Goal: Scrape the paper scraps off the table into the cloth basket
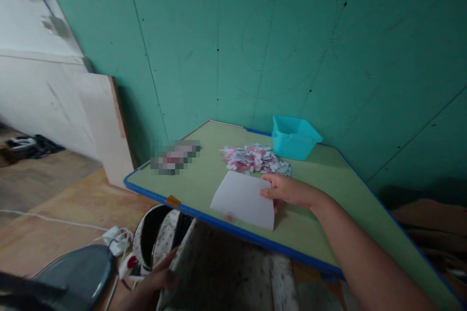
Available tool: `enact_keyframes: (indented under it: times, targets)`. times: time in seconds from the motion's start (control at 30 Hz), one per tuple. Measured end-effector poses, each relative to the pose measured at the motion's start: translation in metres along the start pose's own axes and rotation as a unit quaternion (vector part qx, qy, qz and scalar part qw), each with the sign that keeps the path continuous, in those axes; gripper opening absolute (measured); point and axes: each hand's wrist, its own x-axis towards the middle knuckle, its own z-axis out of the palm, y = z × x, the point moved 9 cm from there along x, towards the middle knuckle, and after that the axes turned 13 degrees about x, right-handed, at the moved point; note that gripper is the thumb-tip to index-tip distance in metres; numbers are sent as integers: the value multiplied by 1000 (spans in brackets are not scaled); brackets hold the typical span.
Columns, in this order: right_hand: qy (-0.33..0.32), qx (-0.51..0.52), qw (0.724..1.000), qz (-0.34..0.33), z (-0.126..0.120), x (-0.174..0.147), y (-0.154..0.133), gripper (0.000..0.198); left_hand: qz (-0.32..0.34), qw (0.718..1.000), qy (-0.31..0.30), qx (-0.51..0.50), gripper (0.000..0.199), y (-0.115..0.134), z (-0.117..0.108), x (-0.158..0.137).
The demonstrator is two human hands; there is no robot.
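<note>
Right now the right hand (288, 189) lies flat with fingers resting on a white sheet of paper (243, 199) near the front edge of the bench (204, 175), gripping nothing. Behind it sit a heap of paper scraps (255, 158) and a teal tub (295, 137). Below the bench, the left hand (160, 277) clutches spotted cloth (219, 272).
</note>
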Motion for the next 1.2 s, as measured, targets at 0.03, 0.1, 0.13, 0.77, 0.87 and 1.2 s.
enact_keyframes:
  times: [0.03,0.1,0.13,0.77,0.87,1.2]
  targets:
    - [0,-3,1000,2,1,0,0,30,-30,999,-4,-15,90,-4,0,-2]
    - [9,-6,1000,7,1,0,0,30,-110,993,-15,-39,92,-14,0,-8]
    - [13,-6,1000,12,2,0,0,29,-147,988,-18,-44,94,-17,0,-10]
    - [-15,-10,998,56,18,-2,2,28,-42,997,29,-49,74,45,53,-71]
    - [-22,-4,998,63,19,-3,3,30,-41,998,29,-28,69,45,53,-71]
    - [-63,-107,992,21,49,-9,-4,22,-42,995,26,-87,74,47,54,-73]
